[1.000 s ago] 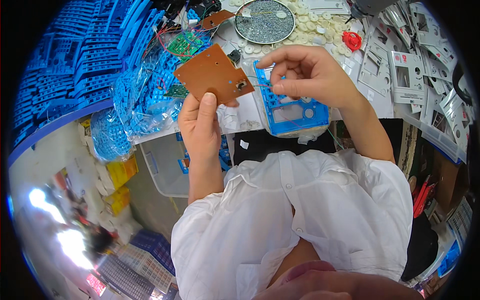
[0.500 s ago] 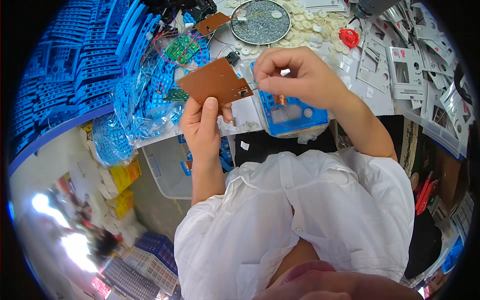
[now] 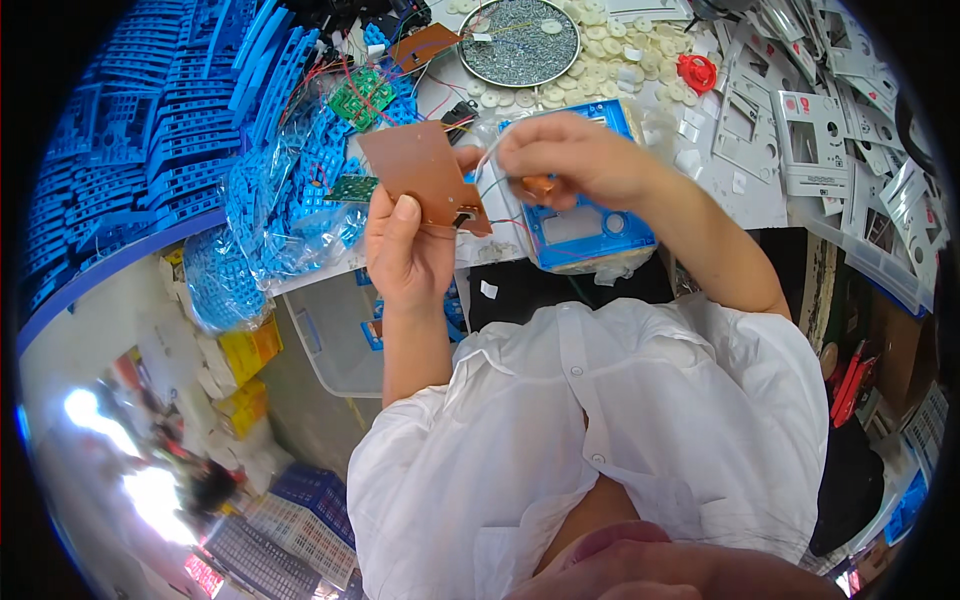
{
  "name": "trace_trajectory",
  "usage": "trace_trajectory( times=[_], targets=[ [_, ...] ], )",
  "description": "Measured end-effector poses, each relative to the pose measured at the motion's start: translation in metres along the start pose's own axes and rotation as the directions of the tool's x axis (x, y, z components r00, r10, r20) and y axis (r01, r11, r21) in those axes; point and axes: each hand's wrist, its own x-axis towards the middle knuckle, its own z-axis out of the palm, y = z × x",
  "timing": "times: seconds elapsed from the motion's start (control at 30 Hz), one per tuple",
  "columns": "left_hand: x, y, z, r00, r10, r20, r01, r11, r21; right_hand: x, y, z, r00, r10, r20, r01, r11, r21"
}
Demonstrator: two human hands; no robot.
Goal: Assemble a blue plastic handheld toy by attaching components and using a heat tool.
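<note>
My left hand (image 3: 412,250) grips a brown circuit board (image 3: 425,172) by its lower edge, thumb on the plain brown face. A small black part (image 3: 464,217) sits at the board's lower right corner, with thin wires running off to the right. My right hand (image 3: 575,158) is closed in a pinch on a thin pale wire (image 3: 488,152) just right of the board. Below those fingers shows a small orange-brown thing whose kind I cannot make out. Under the right hand lies a blue plastic housing (image 3: 575,252) with cut-out openings. Part of it is hidden by the hand.
Stacks of blue plastic parts (image 3: 110,150) fill the left. Beside them lie a green circuit board (image 3: 362,98) and tangled wires. Farther back are a round speaker-like disc (image 3: 520,42), pale round pieces (image 3: 610,48) and a red part (image 3: 697,73). White panels (image 3: 810,145) crowd the right.
The brown board has turned, its right corner dropping lower. My right hand has shifted slightly and now shows a pale wire at its fingertips. More of the blue housing shows behind it.
</note>
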Motion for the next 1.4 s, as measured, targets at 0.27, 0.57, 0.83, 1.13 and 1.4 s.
trace_trajectory(
  times=[0.27,0.57,0.83,1.13,1.4],
  targets=[
    [0.001,0.000,-0.015,0.996,0.000,0.087,0.004,0.999,-0.047,-0.009,0.008,0.018,0.991,0.122,0.052,-0.129,0.978,0.165],
    [0.005,-0.008,0.001,0.999,0.035,0.008,-0.032,0.973,-0.228,-0.046,0.003,0.014,0.991,-0.126,-0.035,0.113,0.964,-0.242],
    [0.005,-0.018,0.004,0.998,0.016,0.059,0.003,0.953,-0.304,-0.069,-0.034,0.019,0.919,-0.386,-0.082,0.185,0.605,-0.775],
    [0.005,-0.032,0.004,0.999,-0.030,0.023,0.037,0.838,-0.545,-0.046,-0.006,0.034,0.705,-0.693,-0.149,0.261,0.449,-0.855],
    [0.007,-0.026,-0.001,0.999,0.041,0.012,-0.035,0.947,-0.319,-0.029,0.014,0.030,0.570,-0.818,0.080,0.305,0.120,-0.945]
  ],
)
